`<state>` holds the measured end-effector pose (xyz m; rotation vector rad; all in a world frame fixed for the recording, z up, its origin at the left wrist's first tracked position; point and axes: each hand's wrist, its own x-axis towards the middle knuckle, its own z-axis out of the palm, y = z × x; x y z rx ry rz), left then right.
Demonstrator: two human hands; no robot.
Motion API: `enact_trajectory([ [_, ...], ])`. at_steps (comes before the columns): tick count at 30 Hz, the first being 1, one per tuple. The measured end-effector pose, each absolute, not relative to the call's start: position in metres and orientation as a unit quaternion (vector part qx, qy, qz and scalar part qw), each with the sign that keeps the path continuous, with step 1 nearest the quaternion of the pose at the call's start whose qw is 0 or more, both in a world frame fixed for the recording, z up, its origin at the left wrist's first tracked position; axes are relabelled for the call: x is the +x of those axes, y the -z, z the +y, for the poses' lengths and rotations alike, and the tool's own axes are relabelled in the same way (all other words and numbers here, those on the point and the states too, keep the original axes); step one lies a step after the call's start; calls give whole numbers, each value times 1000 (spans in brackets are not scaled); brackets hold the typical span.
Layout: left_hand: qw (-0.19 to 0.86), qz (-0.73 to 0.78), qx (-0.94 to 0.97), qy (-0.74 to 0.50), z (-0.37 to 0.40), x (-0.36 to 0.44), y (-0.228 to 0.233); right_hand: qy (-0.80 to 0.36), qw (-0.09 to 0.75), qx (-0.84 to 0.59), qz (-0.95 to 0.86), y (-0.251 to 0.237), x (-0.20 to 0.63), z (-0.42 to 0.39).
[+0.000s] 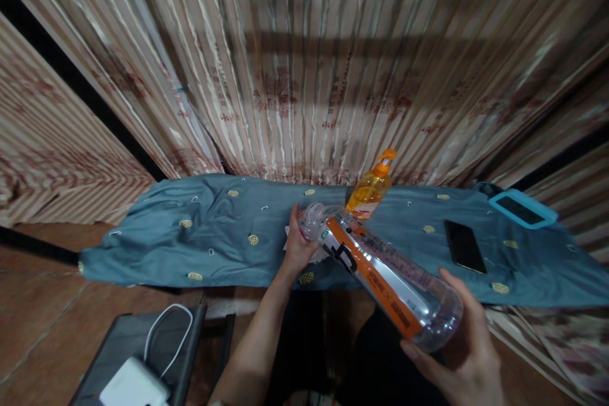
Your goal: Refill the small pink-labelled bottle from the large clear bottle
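Note:
A large clear plastic bottle (380, 276) with an orange and silver label is tilted above the cloth, its base toward the lower right. My right hand (461, 349) grips the base, thumb on the near side and fingers on the far side. My left hand (299, 242) is closed around clear plastic (313, 221) at the bottle's neck end. Whether that plastic is the neck itself or a separate small clear piece, I cannot tell. Some white paper (318, 255) lies partly hidden under my left hand. Just beyond the bottle stands a pump bottle (368, 193) of orange liquid.
A teal cloth (157, 235) with pineapple prints covers the narrow table. A black phone (465, 246) and a light-blue framed device (523, 209) lie at the right. Striped curtains (304, 76) hang behind. At lower left, a white charger (134, 384) with its cable rests on a dark stool (114, 342).

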<state>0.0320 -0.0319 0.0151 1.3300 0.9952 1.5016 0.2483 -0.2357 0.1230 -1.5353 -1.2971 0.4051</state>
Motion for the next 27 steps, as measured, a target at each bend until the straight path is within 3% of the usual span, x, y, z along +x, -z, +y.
enact_trajectory([
  [21, 431, 394, 545, -602, -32, 31, -17, -74, 507, -603, -611, -125, 248, -230],
  [27, 431, 392, 542, -605, -33, 31, -16, -108, 515, -606, -596, -119, 249, -232],
])
